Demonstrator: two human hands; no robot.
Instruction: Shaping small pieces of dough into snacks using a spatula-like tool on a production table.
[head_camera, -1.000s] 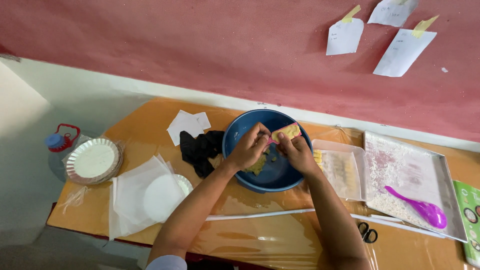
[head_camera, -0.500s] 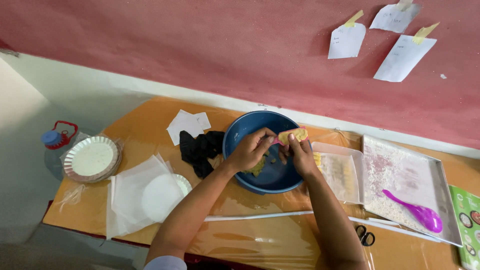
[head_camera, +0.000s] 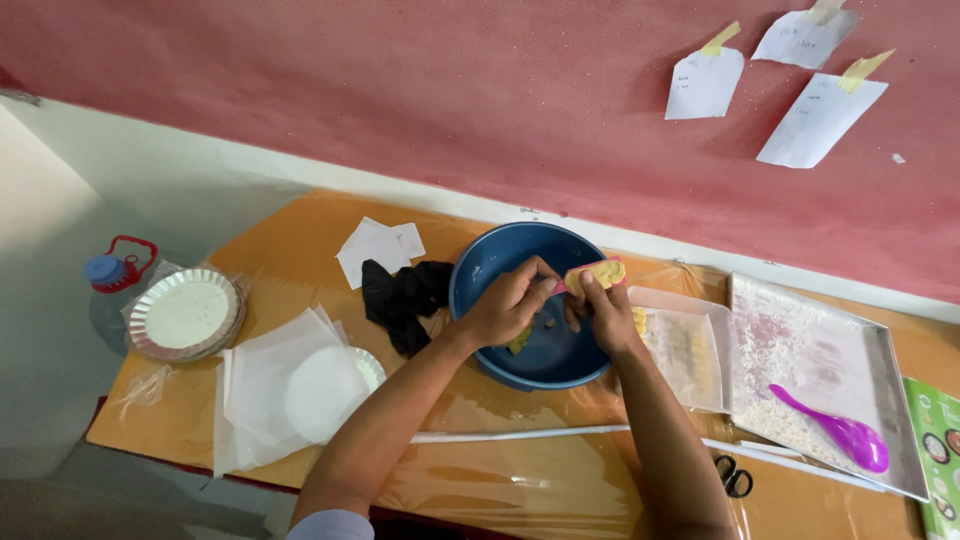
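Note:
Both my hands are over a blue bowl (head_camera: 490, 270) on the plastic-covered orange table (head_camera: 290, 250). My right hand (head_camera: 605, 315) holds a small yellow dough wrapper (head_camera: 598, 272) above the bowl's far right rim. My left hand (head_camera: 505, 308) pinches at the wrapper's left edge with its fingertips, and something pink shows between the fingers. Bits of yellowish filling (head_camera: 520, 342) lie in the bowl beneath my hands.
A black cloth (head_camera: 400, 300) and white paper squares (head_camera: 375, 248) lie left of the bowl. Clear bags over a paper plate (head_camera: 300, 390), a stack of foil plates (head_camera: 185, 315), a clear tray (head_camera: 690, 350), a floured metal tray (head_camera: 820, 370) with a purple spoon (head_camera: 835, 430), scissors (head_camera: 735, 478).
My hands have stayed over the bowl, working the wrapper with small finger movements. The view has drifted slightly.

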